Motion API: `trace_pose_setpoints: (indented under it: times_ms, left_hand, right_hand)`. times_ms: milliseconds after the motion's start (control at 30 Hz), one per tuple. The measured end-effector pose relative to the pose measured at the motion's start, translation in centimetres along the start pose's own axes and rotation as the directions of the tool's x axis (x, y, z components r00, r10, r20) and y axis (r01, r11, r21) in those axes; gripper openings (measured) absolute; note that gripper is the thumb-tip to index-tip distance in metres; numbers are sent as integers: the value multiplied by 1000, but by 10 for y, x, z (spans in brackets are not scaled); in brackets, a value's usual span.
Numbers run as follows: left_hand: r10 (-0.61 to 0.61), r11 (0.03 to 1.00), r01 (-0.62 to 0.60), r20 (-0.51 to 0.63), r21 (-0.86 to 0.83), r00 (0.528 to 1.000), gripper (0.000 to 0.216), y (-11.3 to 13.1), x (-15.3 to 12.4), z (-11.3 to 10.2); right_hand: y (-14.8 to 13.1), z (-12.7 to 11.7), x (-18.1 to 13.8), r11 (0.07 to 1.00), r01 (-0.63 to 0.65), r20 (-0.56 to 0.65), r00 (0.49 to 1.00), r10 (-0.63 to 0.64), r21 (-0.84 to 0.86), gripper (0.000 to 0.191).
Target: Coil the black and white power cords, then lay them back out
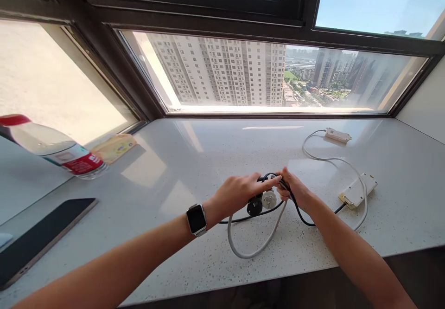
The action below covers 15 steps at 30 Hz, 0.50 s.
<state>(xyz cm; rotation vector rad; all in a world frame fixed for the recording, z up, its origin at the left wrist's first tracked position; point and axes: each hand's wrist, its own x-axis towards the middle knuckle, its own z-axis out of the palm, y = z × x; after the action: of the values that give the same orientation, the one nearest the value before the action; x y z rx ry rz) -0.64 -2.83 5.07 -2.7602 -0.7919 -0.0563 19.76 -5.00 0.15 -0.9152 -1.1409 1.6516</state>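
Left hand (239,190) is closing over the black cord (299,214) just above the black plug (255,205); right hand (294,189) is pinching the same cord where it is crossing the white cord (257,248). Both plugs, black and white plug (269,199), are lying on the countertop (194,160) under the fingers. Cords look light, limp, smooth-jacketed, probably springing back; the rigid plug bodies are likely offering the firmest grip. White power strip (358,190) is sitting to the right, bottle (55,149) far left.
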Motion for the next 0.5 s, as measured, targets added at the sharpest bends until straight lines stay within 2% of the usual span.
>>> trace_pose_setpoints:
  times_ms: [67, 133, 267, 400, 500]
  left_hand:
    - [35, 998, -34, -2, 48, 999, 63, 0, 0, 0]
    - [45, 996, -46, 8, 72, 999, 54, -1, 0, 0]
    - [65, 997, -65, 21, 35, 998, 50, -4, 4, -2]
    - [171, 979, -167, 25, -117, 985, 50, -11, 9, -1]
    - [185, 926, -163, 34, -340, 982, 49, -15, 10, -5]
  right_hand:
    - [0, 0, -2, 998, 34, 2, 999, -34, -61, 69]
    - [-1, 1, -4, 980, 53, -14, 998, -57, -192, 70]
    - [-5, 2, -6, 892, 86, -59, 990, -124, -443, 65]
    - [-4, 4, -8, 797, 77, -74, 986, -151, -599, 55]
    - [-1, 7, -9, 724, 62, -117, 974, -194, -687, 51]
